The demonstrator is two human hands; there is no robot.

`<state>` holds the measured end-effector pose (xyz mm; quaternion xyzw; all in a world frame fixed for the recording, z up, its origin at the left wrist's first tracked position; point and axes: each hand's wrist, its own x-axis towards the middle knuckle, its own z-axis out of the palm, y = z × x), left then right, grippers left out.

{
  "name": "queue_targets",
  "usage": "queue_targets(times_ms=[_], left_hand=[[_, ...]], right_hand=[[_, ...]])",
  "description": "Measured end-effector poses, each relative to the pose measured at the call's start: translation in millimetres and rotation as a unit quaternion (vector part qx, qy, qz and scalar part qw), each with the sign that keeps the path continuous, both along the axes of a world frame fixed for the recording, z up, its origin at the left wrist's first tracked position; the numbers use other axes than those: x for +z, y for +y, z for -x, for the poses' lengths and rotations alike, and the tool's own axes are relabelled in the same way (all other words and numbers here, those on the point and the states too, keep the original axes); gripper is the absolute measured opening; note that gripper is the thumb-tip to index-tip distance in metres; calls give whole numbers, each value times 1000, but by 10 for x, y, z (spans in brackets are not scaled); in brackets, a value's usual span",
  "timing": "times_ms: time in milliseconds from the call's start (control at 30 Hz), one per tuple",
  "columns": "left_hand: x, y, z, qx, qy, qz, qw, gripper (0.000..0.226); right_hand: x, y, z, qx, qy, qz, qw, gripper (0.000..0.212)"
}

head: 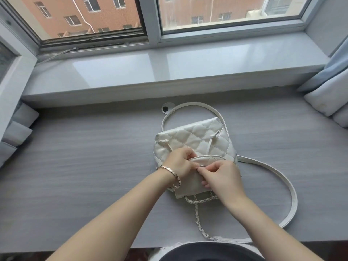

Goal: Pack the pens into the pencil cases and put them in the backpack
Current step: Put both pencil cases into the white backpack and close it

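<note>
A small white quilted backpack [195, 136] lies on the grey desk [84, 166], its flap [186, 187] folded toward me. My left hand [180, 164] grips the flap's left edge near the bag's mouth. My right hand [222, 178] pinches the flap at its round metal snap [201, 166]. No pens or pencil cases are visible. Two white drawstring ends [212, 140] lie on the bag's quilted front.
White straps [278, 174] loop out to the right and behind the bag, and a chain strap [197, 217] trails toward me. A round cable hole [166, 108] sits behind the bag. A window sill [169, 72] runs along the back, with curtains [331, 95] at right.
</note>
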<state>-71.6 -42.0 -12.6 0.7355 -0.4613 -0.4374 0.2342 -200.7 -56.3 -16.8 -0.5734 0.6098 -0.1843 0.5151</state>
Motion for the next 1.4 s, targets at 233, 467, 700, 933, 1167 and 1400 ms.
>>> queue_targets(times_ms=[233, 467, 700, 933, 1167, 1400], left_hand=[[-89, 402, -98, 39, -138, 256, 956, 41], [-352, 585, -246, 333, 197, -70, 919, 131], [-254, 407, -88, 332, 230, -42, 914, 102], [93, -20, 506, 275, 201, 38, 939, 102], [-6, -759, 1294, 214, 223, -2, 951, 95], [-200, -967, 1469, 167, 161, -99, 968, 105]], right_hand=[[55, -255, 422, 56, 83, 116, 988, 32], [-184, -477, 464, 9, 8, -42, 999, 72], [-196, -682, 314, -21, -73, -60, 995, 57], [139, -1020, 1000, -81, -62, 71, 992, 32], [114, -1698, 1836, -128, 31, 106, 986, 40], [-152, -1741, 1908, -130, 132, 42, 982, 55]])
